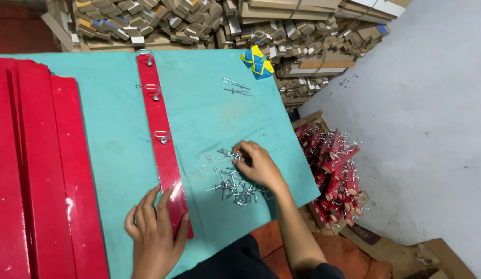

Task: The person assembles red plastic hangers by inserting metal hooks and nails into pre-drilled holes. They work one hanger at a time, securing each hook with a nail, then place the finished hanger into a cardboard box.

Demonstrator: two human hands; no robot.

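Metal hooks (238, 186): small, light, tangle-prone | my right hand (257, 164) pinches one | left hand (155, 230) flat on stiff, glossy red strip (163, 139)

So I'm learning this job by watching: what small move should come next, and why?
Probably lift one hook from the metal pile with the right hand, already touching it, and carry it to the red strip, whose lower end is bare under the left hand.

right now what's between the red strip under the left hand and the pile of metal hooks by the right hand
In the head view, only bare teal cloth lies between the red strip and the pile of metal hooks; a few stray small bits sit near the pile's edge.
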